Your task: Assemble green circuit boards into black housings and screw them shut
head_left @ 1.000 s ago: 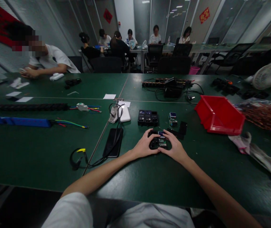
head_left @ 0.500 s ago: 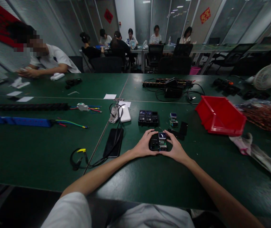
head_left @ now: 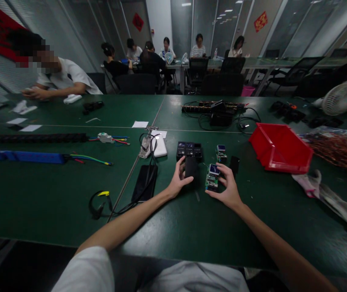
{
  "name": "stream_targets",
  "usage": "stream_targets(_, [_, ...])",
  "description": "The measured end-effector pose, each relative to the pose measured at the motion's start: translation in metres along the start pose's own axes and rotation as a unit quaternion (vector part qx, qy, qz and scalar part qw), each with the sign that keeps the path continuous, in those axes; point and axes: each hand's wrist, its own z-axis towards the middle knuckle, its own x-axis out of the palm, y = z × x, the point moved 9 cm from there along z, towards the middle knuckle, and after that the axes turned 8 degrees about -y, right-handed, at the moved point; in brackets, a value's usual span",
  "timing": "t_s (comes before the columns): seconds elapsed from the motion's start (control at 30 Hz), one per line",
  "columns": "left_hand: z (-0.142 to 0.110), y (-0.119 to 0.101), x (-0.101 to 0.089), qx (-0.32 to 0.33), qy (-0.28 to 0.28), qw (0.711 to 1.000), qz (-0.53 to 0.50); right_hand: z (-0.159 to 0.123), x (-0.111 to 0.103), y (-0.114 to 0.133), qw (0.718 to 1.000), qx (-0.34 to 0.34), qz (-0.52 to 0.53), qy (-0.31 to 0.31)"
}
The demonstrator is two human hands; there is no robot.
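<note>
My left hand point(head_left: 180, 180) grips a black plastic casing point(head_left: 191, 168), tilted up just in front of a black three-bay unit point(head_left: 189, 150). To its right, my right hand point(head_left: 230, 187) holds a green circuit board with a small screen point(head_left: 212, 177) between thumb and fingers. The casing and this board are apart. Behind the right hand stands a second circuit board with a screen point(head_left: 221, 153). A flat black piece point(head_left: 234, 164) lies beside the right hand's fingers.
A red bin point(head_left: 283, 152) stands at the right, near copper wire bundles point(head_left: 334, 146). Left of my hands are a black phone point(head_left: 144, 183) with a cable across it and a white box point(head_left: 159, 145). A co-worker point(head_left: 67, 75) sits across the table at the left.
The board and the casing, together between both hands before, are now separate. The board has moved slightly right with my right hand; the casing has moved left and tipped up in my left hand.
</note>
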Motion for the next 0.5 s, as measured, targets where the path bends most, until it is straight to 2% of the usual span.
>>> stream_targets(0.13, [-0.010, 0.016, 0.011, -0.142, 0.004, 0.981, -0.135, 0.000, 0.000, 0.005, 1.000, -0.011, -0.024, 0.006])
stream_targets(0.27, [-0.019, 0.019, 0.021, -0.200, 0.002, 0.952, -0.230, -0.001, 0.000, 0.006, 0.999, -0.021, -0.025, 0.008])
stream_targets(0.5, [-0.025, 0.039, 0.023, -0.286, -0.041, 0.917, -0.274, -0.005, 0.007, 0.010, 0.995, -0.065, -0.067, 0.041])
